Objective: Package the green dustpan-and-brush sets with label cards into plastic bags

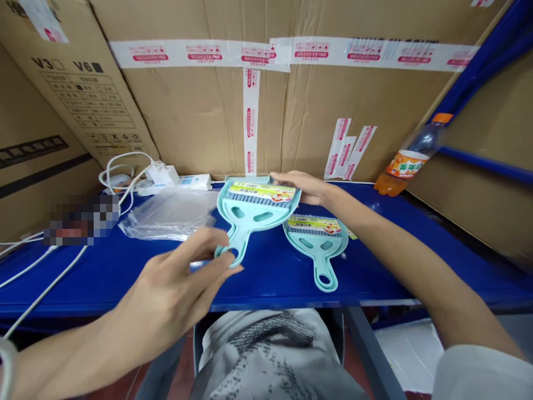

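Left fingers (210,239) pinch one dustpan (255,221) handle (239,244), right fingers (285,177) its far corner.

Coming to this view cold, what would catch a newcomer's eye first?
Probably the pale turquoise dustpan-and-brush set, held up between the left hand at its handle and the right hand at its far edge. Next, its lookalike lying on the vivid blue table, then the orange-capped bottle at the right.

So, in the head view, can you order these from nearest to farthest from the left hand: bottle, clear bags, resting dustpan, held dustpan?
1. Held dustpan: gripped by the left hand
2. Clear bags: just beyond that hand
3. Resting dustpan: to the right, on the table
4. Bottle: far right, at the back
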`<state>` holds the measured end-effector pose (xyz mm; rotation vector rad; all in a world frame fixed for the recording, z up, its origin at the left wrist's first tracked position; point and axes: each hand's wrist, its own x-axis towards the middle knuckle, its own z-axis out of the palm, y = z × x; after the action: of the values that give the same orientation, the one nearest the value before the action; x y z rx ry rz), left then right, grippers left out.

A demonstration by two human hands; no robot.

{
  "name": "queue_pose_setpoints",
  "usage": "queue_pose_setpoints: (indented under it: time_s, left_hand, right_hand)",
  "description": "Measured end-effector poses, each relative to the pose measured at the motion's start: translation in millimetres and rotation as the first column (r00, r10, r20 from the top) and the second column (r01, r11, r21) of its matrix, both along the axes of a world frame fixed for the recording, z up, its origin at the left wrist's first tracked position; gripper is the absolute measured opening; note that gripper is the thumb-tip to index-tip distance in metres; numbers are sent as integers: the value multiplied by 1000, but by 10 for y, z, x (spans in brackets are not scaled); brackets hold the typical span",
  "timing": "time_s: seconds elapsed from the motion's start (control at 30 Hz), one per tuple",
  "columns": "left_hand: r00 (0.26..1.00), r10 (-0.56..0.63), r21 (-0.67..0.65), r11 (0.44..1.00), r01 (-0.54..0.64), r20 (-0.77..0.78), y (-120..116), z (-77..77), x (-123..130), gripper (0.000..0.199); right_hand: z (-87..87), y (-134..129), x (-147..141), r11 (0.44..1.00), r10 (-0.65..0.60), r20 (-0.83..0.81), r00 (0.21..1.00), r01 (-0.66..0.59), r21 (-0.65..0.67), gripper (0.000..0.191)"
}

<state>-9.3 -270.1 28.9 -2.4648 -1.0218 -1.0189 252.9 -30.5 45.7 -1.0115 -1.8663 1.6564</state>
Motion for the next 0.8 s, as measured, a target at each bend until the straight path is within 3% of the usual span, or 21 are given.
queue_pose_setpoints:
  time_s: [0.13,0.43,0.63,0.8]
  left_hand:
    - [990,-131,46,991,129,53,354,67,33,8]
    - [940,-339,-159,928,338,21,1205,170,12,20]
    - [893,-435,-238,861,450,115,1569,120,-45,21]
    - [900,-377,-319,844,431,219,1623,-57,-151,26]
  right_hand:
    - [82,-103,323,998,-62,-142,988,61,-6,43]
    - [-13,-247,838,985,-158,-228,961,170,34,49]
    - [-122,-270,903,979,-204,-244,948,201,-38,44]
    - [-307,-288,733,961,-277,-236,932,264,-85,34]
